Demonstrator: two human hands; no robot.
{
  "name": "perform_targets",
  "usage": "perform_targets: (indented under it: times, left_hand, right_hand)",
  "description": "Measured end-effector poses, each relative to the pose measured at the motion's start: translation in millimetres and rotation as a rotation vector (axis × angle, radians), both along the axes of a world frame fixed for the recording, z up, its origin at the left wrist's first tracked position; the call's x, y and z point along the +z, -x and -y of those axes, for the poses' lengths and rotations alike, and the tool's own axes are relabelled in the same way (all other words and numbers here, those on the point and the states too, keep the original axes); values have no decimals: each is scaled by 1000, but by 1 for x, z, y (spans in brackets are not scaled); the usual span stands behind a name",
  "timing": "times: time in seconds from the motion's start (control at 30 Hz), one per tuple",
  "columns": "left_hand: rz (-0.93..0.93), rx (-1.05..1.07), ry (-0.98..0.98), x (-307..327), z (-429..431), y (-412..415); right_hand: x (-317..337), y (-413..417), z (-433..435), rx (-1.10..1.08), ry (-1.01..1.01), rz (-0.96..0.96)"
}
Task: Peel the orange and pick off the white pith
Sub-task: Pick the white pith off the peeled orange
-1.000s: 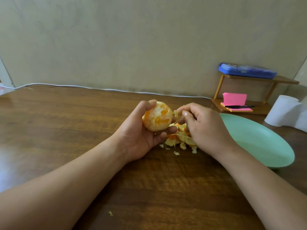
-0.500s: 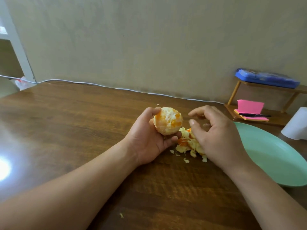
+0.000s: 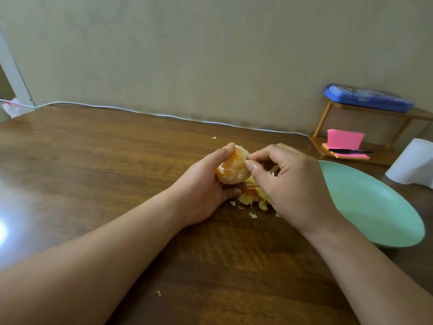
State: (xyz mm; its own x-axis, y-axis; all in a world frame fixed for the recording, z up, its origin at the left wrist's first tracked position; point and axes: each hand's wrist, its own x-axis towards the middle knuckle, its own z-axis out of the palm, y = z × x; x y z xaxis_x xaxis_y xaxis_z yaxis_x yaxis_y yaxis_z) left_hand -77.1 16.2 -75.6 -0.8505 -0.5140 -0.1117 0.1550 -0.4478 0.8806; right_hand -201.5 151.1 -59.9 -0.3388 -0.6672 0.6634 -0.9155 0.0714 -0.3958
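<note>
At the far left corner of the tabletop [image 3: 93, 160] a white cable [image 3: 93, 106] runs along the far edge by the wall. Near the front edge lies one stray scrap [image 3: 159, 293].

Around the middle of the tabletop our left hand [image 3: 206, 191] rests on the wood and grips the orange [image 3: 232, 168], thumb over the top and fingers curled beneath. The fruit is just above the surface, its rind gone and pale pith patching the orange flesh.

Half a second ago our right hand [image 3: 288, 184] had drawn clear of the fruit and hung over the peel pile [image 3: 251, 198]. Now it is back, with thumb and forefinger tips meeting on the orange's upper right side and the other fingers loosely curled behind. We cannot tell whether a strand is already caught. The fruit also shows us a whiter face than before. We judge that one pluck has ended and the next is starting. Peeling is done, and the pith is coming off piece by piece, with plenty left.

The pile sits under and between both hands, touching the tabletop, not the plate.

Toward the right edge the green plate [image 3: 375, 207] holds nothing we can see. Behind it in the far right corner stand a small wooden rack [image 3: 398, 113], with a blue case [image 3: 367, 97] on top and pink notes [image 3: 344, 139] and a pen [image 3: 349, 151] below, and a paper roll [image 3: 412, 160].
</note>
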Motion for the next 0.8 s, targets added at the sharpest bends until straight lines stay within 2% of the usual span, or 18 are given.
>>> perform_targets:
  times: [0.13,0.43,0.67,0.8]
  left_hand:
    - [23,69,109,-4,-3,3]
    - [30,72,159,-8,-4,5]
    - [3,25,104,-6,0,4]
    - [-1,19,107,-8,2,5]
  right_hand:
    - [3,3,-3,-4,-41,-53]
    - [3,0,0,-61,-56,-264]
    - [1,3,-2,15,-38,-107]
    - [2,4,-3,35,-73,-87]
